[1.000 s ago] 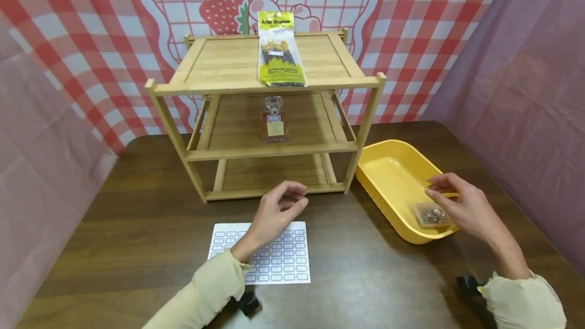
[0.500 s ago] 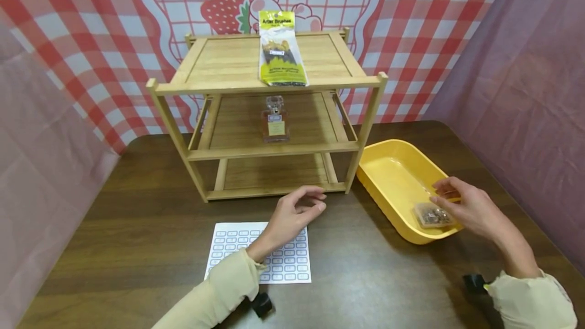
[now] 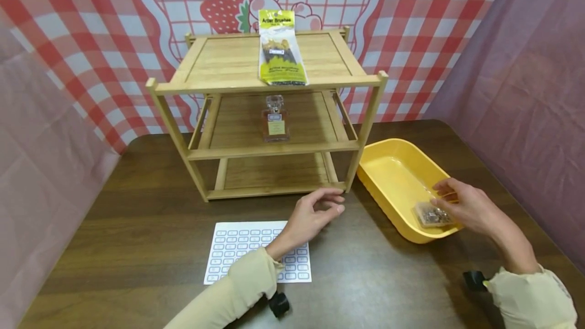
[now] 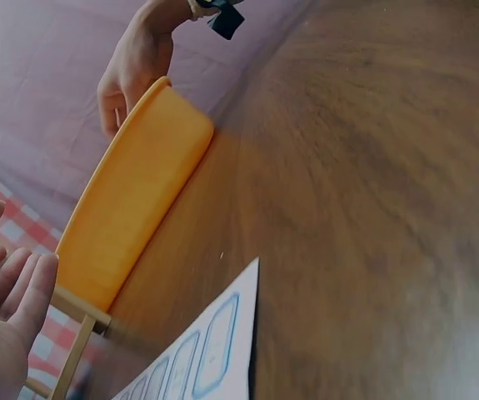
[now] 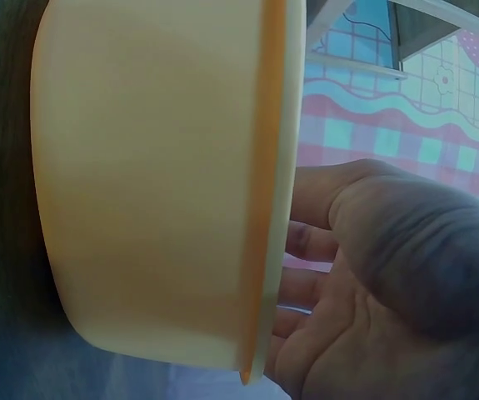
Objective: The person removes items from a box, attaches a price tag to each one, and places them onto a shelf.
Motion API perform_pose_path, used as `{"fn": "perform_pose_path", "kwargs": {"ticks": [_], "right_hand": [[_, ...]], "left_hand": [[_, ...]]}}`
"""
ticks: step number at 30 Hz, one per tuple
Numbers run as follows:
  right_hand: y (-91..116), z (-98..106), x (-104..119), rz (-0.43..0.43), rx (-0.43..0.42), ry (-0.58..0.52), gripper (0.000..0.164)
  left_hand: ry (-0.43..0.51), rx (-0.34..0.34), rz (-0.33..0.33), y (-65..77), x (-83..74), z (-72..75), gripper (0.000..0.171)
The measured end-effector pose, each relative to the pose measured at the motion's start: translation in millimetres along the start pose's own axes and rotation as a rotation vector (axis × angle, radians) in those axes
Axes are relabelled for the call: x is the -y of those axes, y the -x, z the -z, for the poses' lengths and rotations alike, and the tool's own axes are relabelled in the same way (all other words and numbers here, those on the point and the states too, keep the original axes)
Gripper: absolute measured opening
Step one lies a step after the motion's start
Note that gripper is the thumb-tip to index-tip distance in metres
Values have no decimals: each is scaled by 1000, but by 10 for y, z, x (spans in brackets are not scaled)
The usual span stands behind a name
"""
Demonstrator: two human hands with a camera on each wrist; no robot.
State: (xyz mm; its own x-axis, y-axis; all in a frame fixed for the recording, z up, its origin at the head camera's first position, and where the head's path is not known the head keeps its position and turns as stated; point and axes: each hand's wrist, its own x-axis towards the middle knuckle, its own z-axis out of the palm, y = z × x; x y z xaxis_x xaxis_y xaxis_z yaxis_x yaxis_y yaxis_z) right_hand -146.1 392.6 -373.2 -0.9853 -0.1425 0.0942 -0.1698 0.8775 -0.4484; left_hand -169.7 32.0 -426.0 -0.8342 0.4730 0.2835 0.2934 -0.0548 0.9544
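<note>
My left hand (image 3: pixel 315 217) hovers over the table between the sticker sheet and the yellow tray, its fingers loosely bent around nothing. The white sheet (image 3: pixel 233 248) of small blue-framed labels lies partly under my left wrist. At the right, my right hand (image 3: pixel 470 204) reaches over the rim of the yellow tray (image 3: pixel 393 166), thumb and fingers apart. Just below its fingertips, a small clear box (image 3: pixel 429 215) of metallic bits lies in the tray's near end. In the right wrist view the tray wall hides the fingertips and the box.
A three-tier wooden rack (image 3: pixel 219 154) stands at the back. A packet of artist brushes (image 3: pixel 281 55) lies on its top shelf, and a perfume bottle (image 3: pixel 275 123) stands on the middle one. A checked cloth (image 3: pixel 411 29) hangs behind.
My left hand has moved to the right, away from over the label sheet and toward the tray. My right hand has shifted slightly right, still over the tray.
</note>
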Motion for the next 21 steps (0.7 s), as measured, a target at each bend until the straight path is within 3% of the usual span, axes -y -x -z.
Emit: {"fn": "perform_pose_path", "kwargs": {"ticks": [7, 21], "right_hand": [[-31, 8, 10, -33, 66, 20, 32], [-90, 45, 43, -81, 112, 81, 35]], "left_hand": [[63, 4, 35, -38, 27, -105, 40], [161, -15, 88, -134, 49, -325, 41]]}}
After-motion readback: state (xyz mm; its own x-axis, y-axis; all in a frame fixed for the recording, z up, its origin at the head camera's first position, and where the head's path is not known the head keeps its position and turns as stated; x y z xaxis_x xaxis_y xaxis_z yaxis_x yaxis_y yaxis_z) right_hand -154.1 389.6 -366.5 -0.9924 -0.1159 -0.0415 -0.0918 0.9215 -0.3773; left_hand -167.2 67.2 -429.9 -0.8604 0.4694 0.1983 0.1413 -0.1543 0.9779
